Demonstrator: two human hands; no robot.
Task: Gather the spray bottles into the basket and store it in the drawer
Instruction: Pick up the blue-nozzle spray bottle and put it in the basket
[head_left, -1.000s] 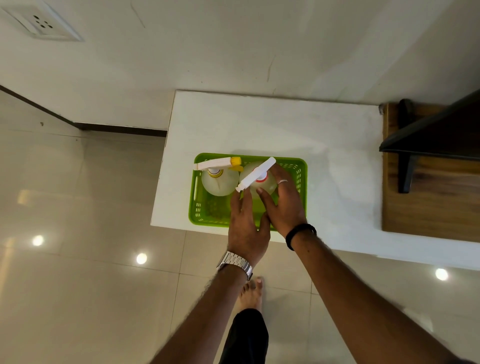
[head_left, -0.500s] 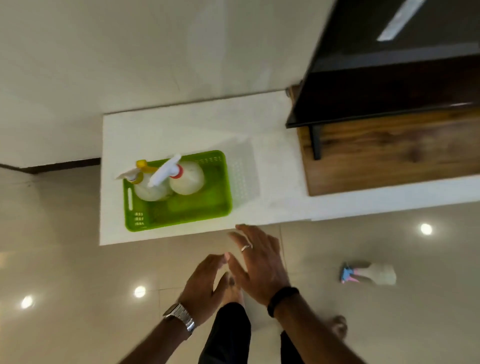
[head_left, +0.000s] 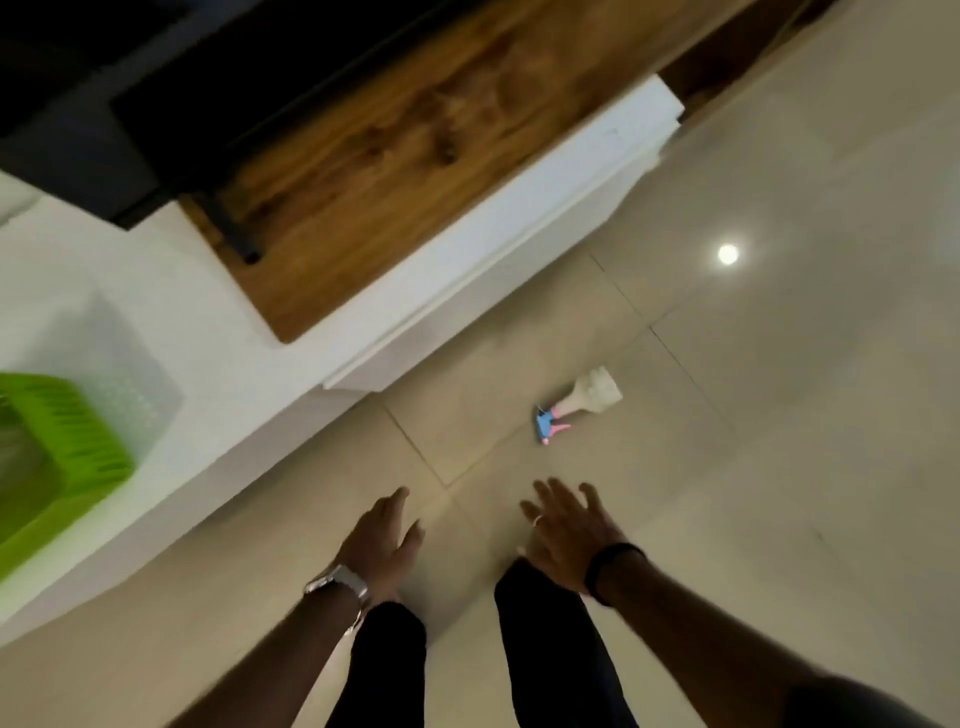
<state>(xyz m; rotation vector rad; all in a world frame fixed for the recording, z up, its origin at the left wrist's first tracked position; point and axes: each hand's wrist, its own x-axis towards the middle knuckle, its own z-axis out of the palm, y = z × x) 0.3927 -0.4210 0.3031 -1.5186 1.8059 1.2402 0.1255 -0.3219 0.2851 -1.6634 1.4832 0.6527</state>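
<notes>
A pale spray bottle with a blue and pink trigger head lies on its side on the tiled floor, right of the white cabinet. The green basket sits on the white cabinet top at the far left, cut off by the frame edge; its contents are blurred. My left hand, with a metal watch, and my right hand, with a ring and black wristband, hover empty over the floor with fingers spread. Both hands are nearer to me than the fallen bottle and apart from it.
The low white cabinet runs diagonally from lower left to upper right. A wooden panel and a dark screen or shelf sit on it. My dark trouser legs stand on beige glossy tiles.
My hands left the basket and drew back over the floor. The view swung right, pushing the basket to the left edge and bringing the fallen bottle toward the centre.
</notes>
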